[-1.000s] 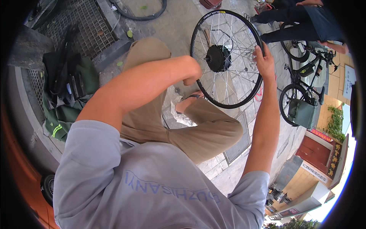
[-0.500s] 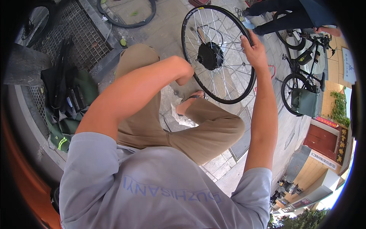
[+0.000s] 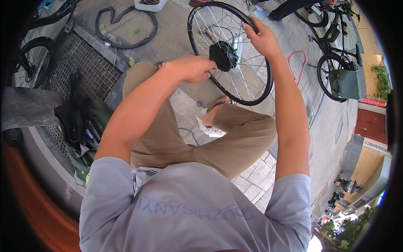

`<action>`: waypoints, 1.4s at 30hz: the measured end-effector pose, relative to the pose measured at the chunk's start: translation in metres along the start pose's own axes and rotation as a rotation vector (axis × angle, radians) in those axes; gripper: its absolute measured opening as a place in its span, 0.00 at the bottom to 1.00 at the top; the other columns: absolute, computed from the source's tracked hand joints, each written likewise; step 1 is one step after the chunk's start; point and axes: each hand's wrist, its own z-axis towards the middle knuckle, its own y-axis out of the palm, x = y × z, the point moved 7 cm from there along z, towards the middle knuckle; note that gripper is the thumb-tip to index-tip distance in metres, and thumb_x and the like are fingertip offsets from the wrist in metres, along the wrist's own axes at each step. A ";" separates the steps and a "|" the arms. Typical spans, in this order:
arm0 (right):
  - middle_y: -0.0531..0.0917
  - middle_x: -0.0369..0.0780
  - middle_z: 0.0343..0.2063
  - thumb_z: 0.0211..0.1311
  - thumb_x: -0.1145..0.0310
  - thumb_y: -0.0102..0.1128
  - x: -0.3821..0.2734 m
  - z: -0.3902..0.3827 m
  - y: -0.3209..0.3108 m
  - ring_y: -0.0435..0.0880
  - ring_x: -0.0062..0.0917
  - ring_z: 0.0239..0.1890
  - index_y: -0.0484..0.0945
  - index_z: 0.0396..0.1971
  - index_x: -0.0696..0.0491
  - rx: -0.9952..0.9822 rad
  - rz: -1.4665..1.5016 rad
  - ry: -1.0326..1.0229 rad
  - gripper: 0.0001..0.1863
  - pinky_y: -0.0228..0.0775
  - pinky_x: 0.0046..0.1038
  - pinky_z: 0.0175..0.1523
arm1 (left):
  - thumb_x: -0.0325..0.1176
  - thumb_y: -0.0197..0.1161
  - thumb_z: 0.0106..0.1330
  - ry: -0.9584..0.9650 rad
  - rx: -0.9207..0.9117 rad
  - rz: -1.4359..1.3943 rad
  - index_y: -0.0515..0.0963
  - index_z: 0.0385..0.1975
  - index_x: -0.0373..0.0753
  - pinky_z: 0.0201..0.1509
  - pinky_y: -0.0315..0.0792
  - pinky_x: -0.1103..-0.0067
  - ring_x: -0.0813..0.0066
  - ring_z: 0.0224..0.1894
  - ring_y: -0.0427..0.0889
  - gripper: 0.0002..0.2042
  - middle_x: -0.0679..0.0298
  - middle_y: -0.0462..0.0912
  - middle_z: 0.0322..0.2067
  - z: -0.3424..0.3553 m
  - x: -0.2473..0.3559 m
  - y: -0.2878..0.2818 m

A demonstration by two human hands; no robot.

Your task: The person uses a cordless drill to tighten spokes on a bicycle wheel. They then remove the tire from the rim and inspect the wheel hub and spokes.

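A bicycle wheel (image 3: pixel 268 80) with a black rim, silver spokes and no tyre stands tilted in front of my knees. At its middle is a thick black hub (image 3: pixel 222 56), with a dark cable looping behind it. My right hand (image 3: pixel 261 37) grips the rim at the upper right, thumb on the near side. At the wheel's left edge, my left hand (image 3: pixel 195 68) is closed around the rim, its fingertips close to the hub. Part of the rim is hidden by that hand.
A dark tube or tyre (image 3: pixel 126 45) lies on the paving, near a white container (image 3: pixel 147 6). Left are a metal grate (image 3: pixel 79 63) and dark green cloth (image 3: pixel 82 157). A bicycle (image 3: pixel 329 63), a red cord (image 3: pixel 300 69) and a person's leg (image 3: pixel 289 7) are right.
My left hand has gone from a curled fist beside the rim to a hold on it. The wheel appears slightly further left and up, as the whole view has shifted. My right hand keeps its grip.
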 end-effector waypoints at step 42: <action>0.89 0.48 0.42 0.70 0.43 0.55 -0.052 -0.080 0.041 0.87 0.46 0.48 0.79 0.56 0.49 0.061 0.012 0.013 0.27 0.78 0.47 0.54 | 0.33 0.68 0.61 1.097 -0.001 0.397 0.84 0.43 0.41 0.42 0.79 0.66 0.57 0.40 0.86 0.11 0.64 0.87 0.38 -0.186 0.362 -0.106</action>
